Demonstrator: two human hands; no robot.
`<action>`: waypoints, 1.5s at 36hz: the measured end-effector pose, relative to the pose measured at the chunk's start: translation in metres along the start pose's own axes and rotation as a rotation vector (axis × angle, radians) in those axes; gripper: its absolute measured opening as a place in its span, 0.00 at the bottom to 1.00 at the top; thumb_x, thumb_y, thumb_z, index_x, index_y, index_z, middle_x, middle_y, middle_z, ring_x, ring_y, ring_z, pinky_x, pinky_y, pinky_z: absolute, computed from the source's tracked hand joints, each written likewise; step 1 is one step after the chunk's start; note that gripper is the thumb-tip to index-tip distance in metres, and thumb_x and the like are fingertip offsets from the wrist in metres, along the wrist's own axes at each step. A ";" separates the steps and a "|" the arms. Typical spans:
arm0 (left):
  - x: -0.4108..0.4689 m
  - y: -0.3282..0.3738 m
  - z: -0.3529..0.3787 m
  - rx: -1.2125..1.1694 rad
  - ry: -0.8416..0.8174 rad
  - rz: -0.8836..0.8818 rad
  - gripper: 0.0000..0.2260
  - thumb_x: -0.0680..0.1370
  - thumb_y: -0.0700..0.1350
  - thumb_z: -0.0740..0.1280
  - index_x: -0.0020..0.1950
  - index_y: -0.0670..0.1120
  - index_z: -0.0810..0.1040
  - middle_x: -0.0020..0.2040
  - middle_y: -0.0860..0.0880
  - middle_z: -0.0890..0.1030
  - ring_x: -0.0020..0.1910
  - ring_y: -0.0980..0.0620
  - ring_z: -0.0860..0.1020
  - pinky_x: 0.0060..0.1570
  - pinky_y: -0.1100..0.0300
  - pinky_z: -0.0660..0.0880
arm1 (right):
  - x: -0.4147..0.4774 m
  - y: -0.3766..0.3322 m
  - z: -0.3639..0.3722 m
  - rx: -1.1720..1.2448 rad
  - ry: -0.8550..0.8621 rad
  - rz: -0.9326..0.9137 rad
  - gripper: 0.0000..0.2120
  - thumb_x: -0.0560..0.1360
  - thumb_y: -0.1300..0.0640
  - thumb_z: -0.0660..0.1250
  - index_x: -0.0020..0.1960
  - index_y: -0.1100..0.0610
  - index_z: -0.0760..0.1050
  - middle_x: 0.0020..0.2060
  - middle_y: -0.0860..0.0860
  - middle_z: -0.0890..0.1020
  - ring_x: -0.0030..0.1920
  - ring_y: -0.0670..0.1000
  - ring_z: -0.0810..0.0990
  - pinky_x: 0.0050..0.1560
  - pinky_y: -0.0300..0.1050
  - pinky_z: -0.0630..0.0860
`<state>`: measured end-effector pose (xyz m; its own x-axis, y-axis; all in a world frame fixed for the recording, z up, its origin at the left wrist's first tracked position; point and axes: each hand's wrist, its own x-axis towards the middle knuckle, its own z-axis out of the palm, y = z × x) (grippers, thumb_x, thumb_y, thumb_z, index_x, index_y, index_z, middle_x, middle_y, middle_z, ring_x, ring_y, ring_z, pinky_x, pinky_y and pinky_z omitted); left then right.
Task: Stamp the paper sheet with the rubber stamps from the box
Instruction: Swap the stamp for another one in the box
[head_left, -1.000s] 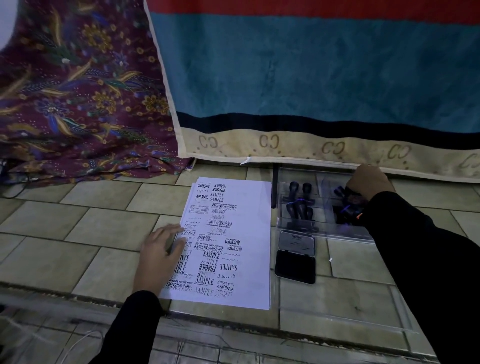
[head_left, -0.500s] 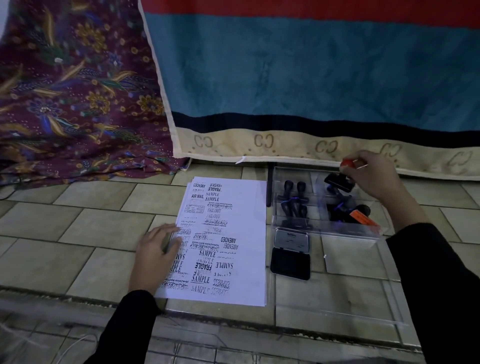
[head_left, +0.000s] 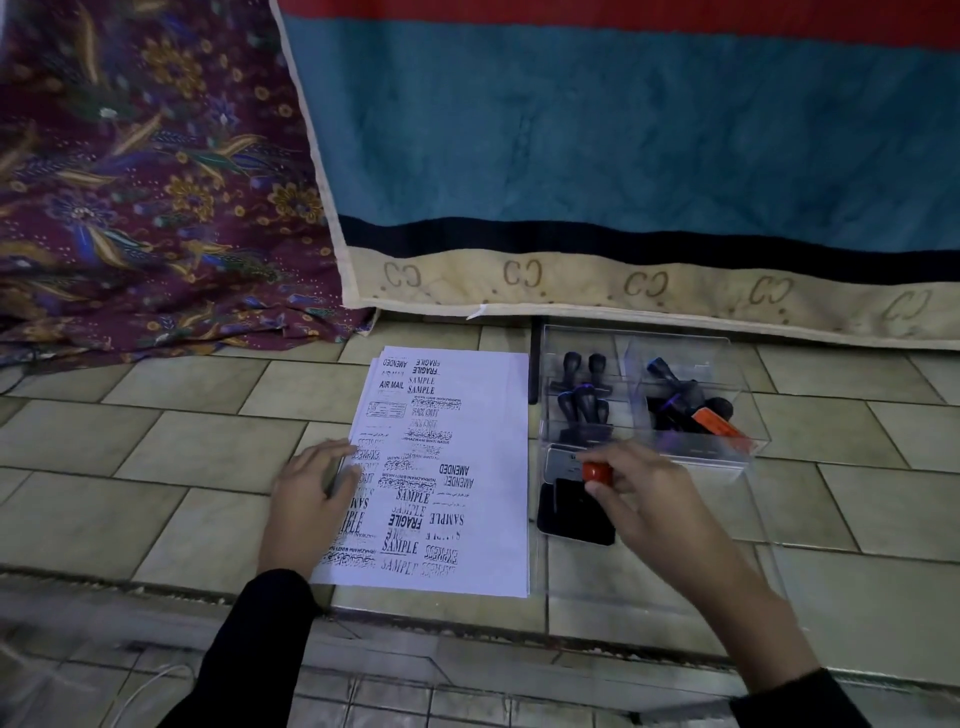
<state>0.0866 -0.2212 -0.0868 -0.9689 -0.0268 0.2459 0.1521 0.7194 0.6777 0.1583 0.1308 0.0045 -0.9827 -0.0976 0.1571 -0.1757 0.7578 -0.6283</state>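
Over the ink pad, my right hand pinches the red-knobbed stamp, to load it with ink I'd say. Meanwhile my left hand lies flat on the paper sheet so it won't slide, and the box sits just behind the pad.

paper sheet: white, laid flat on the tiled floor atop a thin stack, just left of the box. Much of it is covered with black imprints (SAMPLE, FRAGILE, AIR MAIL and AMENDED can be read), and its right strip is left blank. Its left edge is pressed by the left hand.
box: clear plastic, open-topped, divided into compartments.
upright stamps: dark-handled, stood in the left compartment.
piled stamps: heaped in the right compartment, one orange-labelled.
red-handled stamp: pinched by the right hand over the open black ink pad, in front of the box.
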 end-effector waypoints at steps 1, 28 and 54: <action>0.000 -0.001 0.000 -0.004 0.001 -0.002 0.14 0.76 0.50 0.64 0.58 0.46 0.81 0.59 0.53 0.80 0.60 0.50 0.76 0.64 0.49 0.71 | -0.002 0.000 0.003 -0.008 0.001 -0.008 0.12 0.74 0.59 0.68 0.57 0.51 0.77 0.49 0.46 0.78 0.46 0.42 0.78 0.50 0.37 0.78; 0.001 -0.002 0.002 0.001 0.008 0.003 0.15 0.76 0.50 0.64 0.58 0.46 0.81 0.59 0.54 0.80 0.59 0.50 0.76 0.65 0.47 0.71 | -0.011 -0.003 0.026 -0.102 0.057 -0.096 0.13 0.71 0.59 0.72 0.55 0.54 0.78 0.47 0.47 0.79 0.41 0.42 0.77 0.44 0.37 0.77; 0.001 -0.005 0.002 0.015 0.018 -0.007 0.14 0.76 0.51 0.65 0.57 0.46 0.81 0.58 0.53 0.80 0.60 0.49 0.76 0.64 0.49 0.71 | 0.093 -0.050 0.075 -0.103 -0.061 -0.131 0.14 0.77 0.55 0.65 0.61 0.58 0.71 0.55 0.55 0.78 0.53 0.55 0.77 0.53 0.48 0.74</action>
<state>0.0841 -0.2228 -0.0912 -0.9662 -0.0443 0.2540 0.1424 0.7297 0.6688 0.0711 0.0356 -0.0066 -0.9541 -0.2365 0.1838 -0.2987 0.7977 -0.5240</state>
